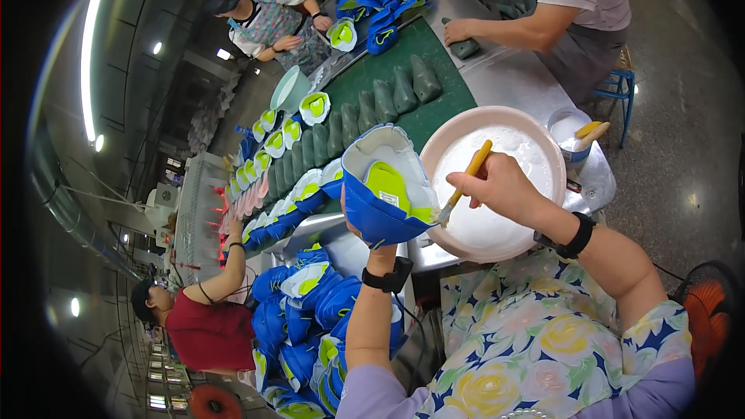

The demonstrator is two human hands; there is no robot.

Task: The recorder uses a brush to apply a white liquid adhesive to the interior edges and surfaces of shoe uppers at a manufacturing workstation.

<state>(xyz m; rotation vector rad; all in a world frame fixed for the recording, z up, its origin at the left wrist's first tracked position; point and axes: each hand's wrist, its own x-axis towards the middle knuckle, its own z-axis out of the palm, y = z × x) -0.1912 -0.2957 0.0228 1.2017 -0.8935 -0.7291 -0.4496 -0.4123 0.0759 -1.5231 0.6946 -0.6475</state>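
My left hand (351,225) grips a blue shoe upper (378,217) from behind, so most of its fingers are hidden. The upper is tilted with its opening toward me, showing a white turned-out edge and a bright yellow-green lining. Between its fingers my right hand (506,188) holds a brush (470,172) with a yellow handle. The bristles point down and touch or nearly touch the upper's lower right edge. Just beneath the right hand stands a pink basin (556,163) of white liquid.
Blue uppers (303,318) are heaped at my lower left. Rows of dark shoe lasts (365,112) and uppers line the green belt (450,93). A small bucket (573,154) stands right of the basin. Co-workers are at left (206,326), far left (283,27) and far right (582,8).
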